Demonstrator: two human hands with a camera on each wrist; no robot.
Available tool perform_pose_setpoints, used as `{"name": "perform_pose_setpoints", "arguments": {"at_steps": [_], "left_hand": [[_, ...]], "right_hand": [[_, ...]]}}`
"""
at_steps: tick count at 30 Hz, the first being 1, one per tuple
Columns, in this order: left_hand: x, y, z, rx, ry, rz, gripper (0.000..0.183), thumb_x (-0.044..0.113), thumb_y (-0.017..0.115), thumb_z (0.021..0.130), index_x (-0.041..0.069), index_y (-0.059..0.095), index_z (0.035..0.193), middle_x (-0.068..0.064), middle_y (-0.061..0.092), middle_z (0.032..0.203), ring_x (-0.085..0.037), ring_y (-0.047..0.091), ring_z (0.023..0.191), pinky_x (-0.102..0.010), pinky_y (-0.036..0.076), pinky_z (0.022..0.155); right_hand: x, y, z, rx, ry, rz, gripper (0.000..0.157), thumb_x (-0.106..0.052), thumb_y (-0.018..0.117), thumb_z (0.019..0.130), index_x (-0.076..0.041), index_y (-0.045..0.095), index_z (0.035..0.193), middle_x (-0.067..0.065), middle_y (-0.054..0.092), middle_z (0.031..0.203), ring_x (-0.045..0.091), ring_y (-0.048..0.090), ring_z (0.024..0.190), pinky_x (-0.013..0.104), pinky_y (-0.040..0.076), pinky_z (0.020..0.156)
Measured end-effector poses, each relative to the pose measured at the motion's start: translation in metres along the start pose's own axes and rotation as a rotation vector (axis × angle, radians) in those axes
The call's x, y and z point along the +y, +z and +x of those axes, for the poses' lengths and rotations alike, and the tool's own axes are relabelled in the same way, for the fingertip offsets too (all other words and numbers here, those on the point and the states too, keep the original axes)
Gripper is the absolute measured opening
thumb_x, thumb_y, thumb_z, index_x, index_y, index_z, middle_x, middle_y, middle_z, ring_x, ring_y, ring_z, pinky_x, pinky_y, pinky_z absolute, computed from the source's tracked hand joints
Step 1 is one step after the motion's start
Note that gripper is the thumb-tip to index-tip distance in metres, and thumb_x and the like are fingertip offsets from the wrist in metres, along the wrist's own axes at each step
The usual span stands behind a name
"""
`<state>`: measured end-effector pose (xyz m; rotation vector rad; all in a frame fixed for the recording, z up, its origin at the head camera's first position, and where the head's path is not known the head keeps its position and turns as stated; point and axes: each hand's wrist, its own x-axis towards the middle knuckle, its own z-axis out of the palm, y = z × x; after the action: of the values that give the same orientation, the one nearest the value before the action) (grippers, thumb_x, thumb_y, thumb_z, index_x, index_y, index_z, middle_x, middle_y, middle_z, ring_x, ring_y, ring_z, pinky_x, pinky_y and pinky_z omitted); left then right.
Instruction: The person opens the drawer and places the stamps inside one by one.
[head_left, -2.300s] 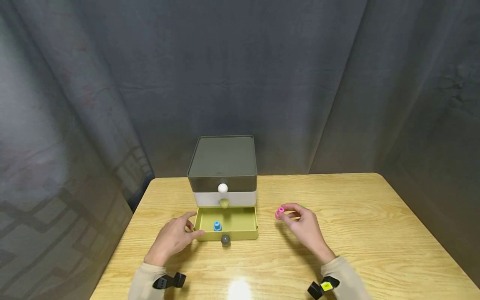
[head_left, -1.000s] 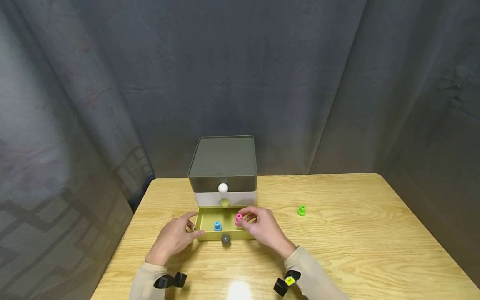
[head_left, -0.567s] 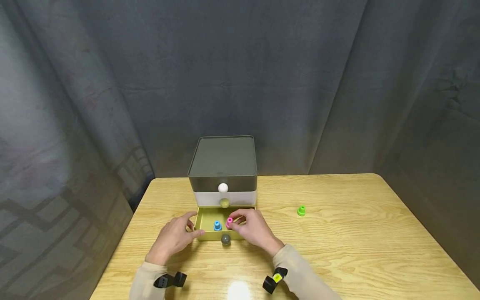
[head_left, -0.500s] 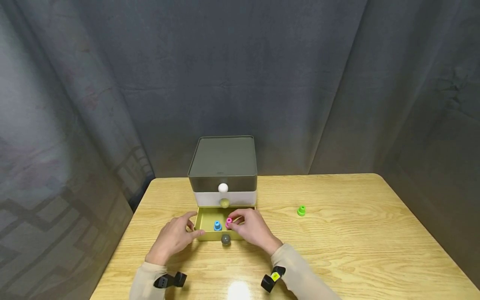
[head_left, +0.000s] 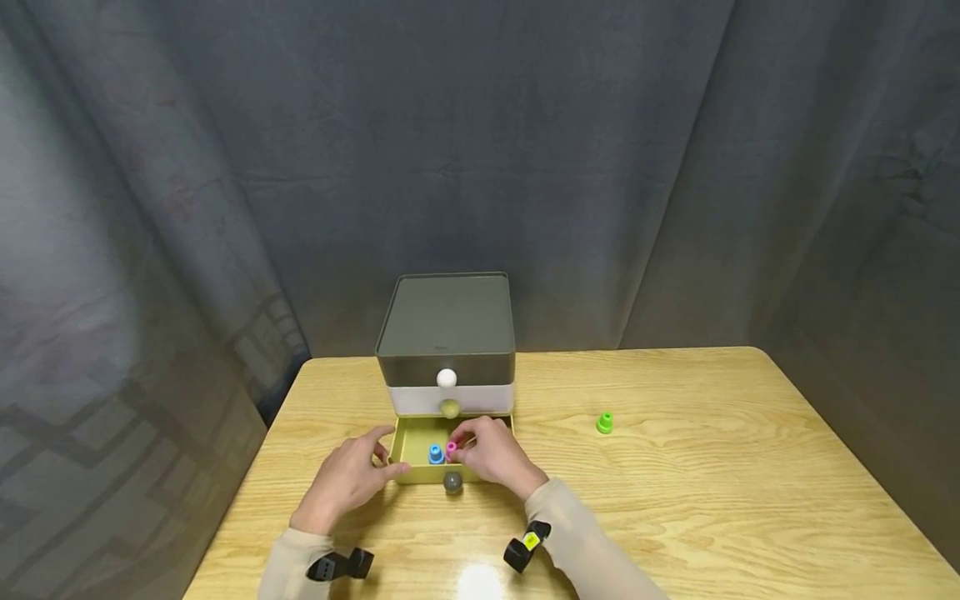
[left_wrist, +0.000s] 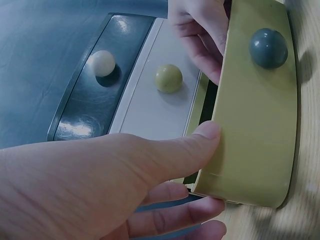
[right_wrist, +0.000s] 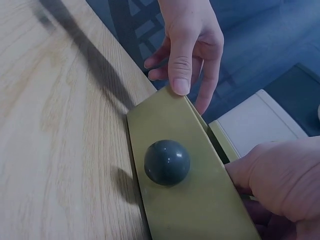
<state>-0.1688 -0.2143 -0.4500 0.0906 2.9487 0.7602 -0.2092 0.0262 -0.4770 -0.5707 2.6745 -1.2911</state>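
Observation:
The bottom drawer (head_left: pixel 416 474) of a small cabinet stands pulled out. It is olive yellow with a dark grey ball knob (right_wrist: pixel 167 162). My left hand (head_left: pixel 348 477) holds its left front corner, thumb on the top edge of the front panel and fingers by the side. Inside the drawer, my right hand (head_left: pixel 495 454) pinches a pink stepped plastic piece (head_left: pixel 452 447) with a hollow top, close to the right of a similar blue piece (head_left: pixel 436 454). Whether pink and blue touch is unclear. In both wrist views the drawer's front hides the pieces.
Above the drawer sit a white drawer (head_left: pixel 412 399) with a yellow-green knob and a dark grey one (head_left: pixel 408 369) with a white knob. A green piece of like shape (head_left: pixel 604 423) stands on the wooden table (head_left: pixel 712 467) to the right. Grey curtains (head_left: pixel 480 167) surround the table.
My right hand has carried the pink piece leftward from over the table into the drawer, beside the blue piece, uncovering the green one. The left hand has stayed on the drawer corner.

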Motion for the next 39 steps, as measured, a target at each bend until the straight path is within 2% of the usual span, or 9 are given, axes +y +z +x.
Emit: {"name": "perform_pose_setpoints", "arguments": {"at_steps": [15,26,32,36,39], "left_hand": [[0.001,-0.001,-0.001,0.003,0.006,0.009,0.068,0.040,0.084,0.092,0.007,0.061,0.147,0.001,0.074,0.096,-0.013,0.064,0.083,-0.038,0.052,0.074],[0.002,0.000,0.000,-0.006,-0.002,-0.002,0.069,0.038,0.085,0.091,0.007,0.060,0.148,0.002,0.073,0.096,-0.013,0.063,0.082,-0.037,0.050,0.074],[0.002,-0.001,-0.001,-0.006,0.005,0.000,0.070,0.038,0.085,0.091,0.006,0.060,0.148,0.001,0.074,0.097,-0.013,0.064,0.083,-0.038,0.051,0.074],[0.002,-0.001,-0.001,-0.002,0.008,0.002,0.069,0.038,0.085,0.091,0.006,0.060,0.148,0.001,0.073,0.096,-0.013,0.063,0.083,-0.038,0.051,0.075],[0.001,-0.001,-0.001,-0.004,0.008,0.001,0.069,0.038,0.085,0.092,0.006,0.060,0.148,0.001,0.073,0.096,-0.013,0.062,0.083,-0.038,0.051,0.075]], "right_hand": [[-0.001,0.003,0.003,-0.003,0.050,0.034,0.008,-0.005,0.085,0.087,-0.005,0.080,0.094,0.003,0.077,0.085,0.007,0.064,0.073,0.024,0.052,0.068],[0.002,-0.002,-0.002,-0.008,0.026,0.073,0.013,-0.006,0.083,0.090,-0.002,0.079,0.102,0.007,0.079,0.091,0.010,0.071,0.078,0.024,0.057,0.070],[0.003,-0.012,-0.009,0.056,-0.005,0.101,0.022,-0.011,0.082,0.092,-0.001,0.079,0.111,0.009,0.080,0.102,0.015,0.074,0.088,0.025,0.059,0.077],[0.006,-0.020,-0.015,0.135,-0.042,0.143,0.020,-0.008,0.081,0.091,0.001,0.079,0.109,0.012,0.080,0.100,0.019,0.075,0.089,0.025,0.060,0.079],[0.010,-0.028,-0.020,0.199,-0.054,0.163,0.015,-0.006,0.082,0.091,-0.002,0.080,0.105,0.012,0.081,0.101,0.018,0.075,0.088,0.024,0.060,0.079]]}}
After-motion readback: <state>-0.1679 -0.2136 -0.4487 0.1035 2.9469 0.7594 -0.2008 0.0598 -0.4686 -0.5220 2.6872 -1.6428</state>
